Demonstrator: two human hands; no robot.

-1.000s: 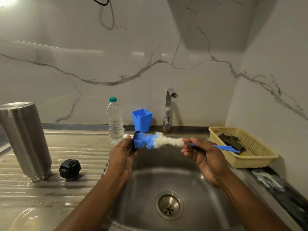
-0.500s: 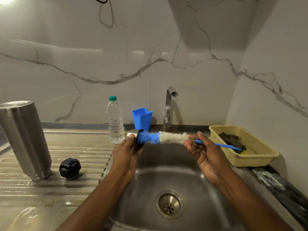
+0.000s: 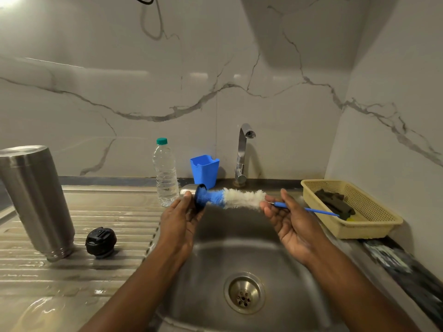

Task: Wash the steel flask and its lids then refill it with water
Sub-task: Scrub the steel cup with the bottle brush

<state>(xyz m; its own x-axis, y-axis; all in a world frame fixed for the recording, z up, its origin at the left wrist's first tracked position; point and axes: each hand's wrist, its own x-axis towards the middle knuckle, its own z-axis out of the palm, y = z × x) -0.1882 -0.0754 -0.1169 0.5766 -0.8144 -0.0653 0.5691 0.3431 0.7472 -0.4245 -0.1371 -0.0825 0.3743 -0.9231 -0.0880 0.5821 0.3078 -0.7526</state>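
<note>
Over the sink, my left hand point(image 3: 179, 218) grips a small steel cup lid point(image 3: 187, 189) on its side, its dark mouth facing right. A bottle brush point(image 3: 239, 198) with blue and white bristles has its blue tip inside that mouth. My right hand point(image 3: 293, 222) holds the brush by its thin blue handle point(image 3: 311, 209), palm up. The steel flask point(image 3: 36, 202) stands upside down on the wet drainboard at the left. A black inner lid point(image 3: 100, 242) lies beside it to the right.
Along the back wall stand a clear water bottle point(image 3: 165, 173), a blue plastic cup point(image 3: 205, 170) and the tap point(image 3: 243, 152), with no water running. At the right, a yellow basket point(image 3: 374, 222) holds a dark scrubber point(image 3: 335, 203). The sink basin point(image 3: 282, 271) lies below my hands.
The brush has slid right, out of the steel lid, so more of its bristles show. My right hand moved right with the handle. My left hand tilted the lid's mouth into view.
</note>
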